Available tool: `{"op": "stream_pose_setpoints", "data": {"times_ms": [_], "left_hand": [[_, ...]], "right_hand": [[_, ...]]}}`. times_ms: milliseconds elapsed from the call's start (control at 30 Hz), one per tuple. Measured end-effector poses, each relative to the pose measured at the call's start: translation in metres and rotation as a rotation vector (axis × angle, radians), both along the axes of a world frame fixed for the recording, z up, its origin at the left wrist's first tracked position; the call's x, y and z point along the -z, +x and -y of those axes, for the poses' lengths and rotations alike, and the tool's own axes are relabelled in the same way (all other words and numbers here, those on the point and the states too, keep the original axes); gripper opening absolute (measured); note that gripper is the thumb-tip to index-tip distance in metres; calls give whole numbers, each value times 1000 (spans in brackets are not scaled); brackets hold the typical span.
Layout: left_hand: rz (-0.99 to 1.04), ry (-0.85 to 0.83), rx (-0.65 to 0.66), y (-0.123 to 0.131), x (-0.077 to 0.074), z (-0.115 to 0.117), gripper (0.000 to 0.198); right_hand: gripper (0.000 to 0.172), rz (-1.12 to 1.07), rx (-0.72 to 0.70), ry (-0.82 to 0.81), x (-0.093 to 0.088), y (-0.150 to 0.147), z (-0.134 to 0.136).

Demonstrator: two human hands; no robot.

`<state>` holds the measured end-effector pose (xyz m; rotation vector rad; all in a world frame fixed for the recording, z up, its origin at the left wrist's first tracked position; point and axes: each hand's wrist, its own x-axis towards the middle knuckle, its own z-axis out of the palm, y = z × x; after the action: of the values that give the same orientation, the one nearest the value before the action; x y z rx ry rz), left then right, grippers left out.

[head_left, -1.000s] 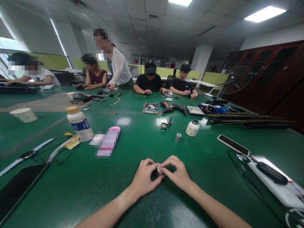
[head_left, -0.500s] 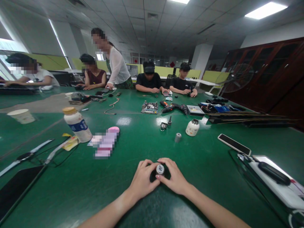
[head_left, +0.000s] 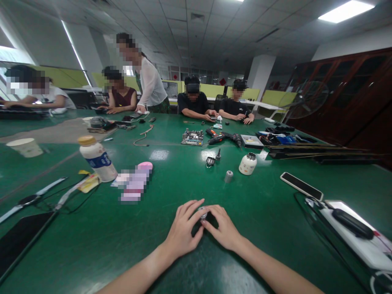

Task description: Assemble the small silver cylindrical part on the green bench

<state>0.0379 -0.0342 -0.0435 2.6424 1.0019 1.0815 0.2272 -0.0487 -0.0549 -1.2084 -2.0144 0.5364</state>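
My left hand (head_left: 183, 230) and my right hand (head_left: 223, 228) meet over a small round silvery part (head_left: 202, 212) with a dark body, low on the green table (head_left: 171, 253). Both hands curl round it from either side, fingers closed on it; my left fingers stretch partly over its top. Most of the part is hidden by the fingers. Farther off on the table stand a small grey metal cylinder (head_left: 228, 176) and a white jar (head_left: 247, 163).
A white bottle (head_left: 97, 158) with a yellow cap, a pink item (head_left: 136, 179) and cables (head_left: 61, 200) lie at left. A phone (head_left: 301, 186) and a white device (head_left: 355, 228) lie at right. A circuit board (head_left: 192, 137), a drill (head_left: 219, 139) and several seated people are at the far side.
Both hands have shifted round the small part, turning it; my left fingers now reach over its top. The view has tilted slightly down.
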Motion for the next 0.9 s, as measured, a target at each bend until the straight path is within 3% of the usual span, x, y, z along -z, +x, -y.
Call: {"op": "stream_pose_setpoints", "data": {"times_ms": [500,900], "left_hand": [[-62,5,57,0,0,0,59],[-107,44,-5,0,3,0,67]], "right_hand": [[20,-3,8,13,1,-1,-1],[20,-1,30,-5,-1,-2,1]]}}
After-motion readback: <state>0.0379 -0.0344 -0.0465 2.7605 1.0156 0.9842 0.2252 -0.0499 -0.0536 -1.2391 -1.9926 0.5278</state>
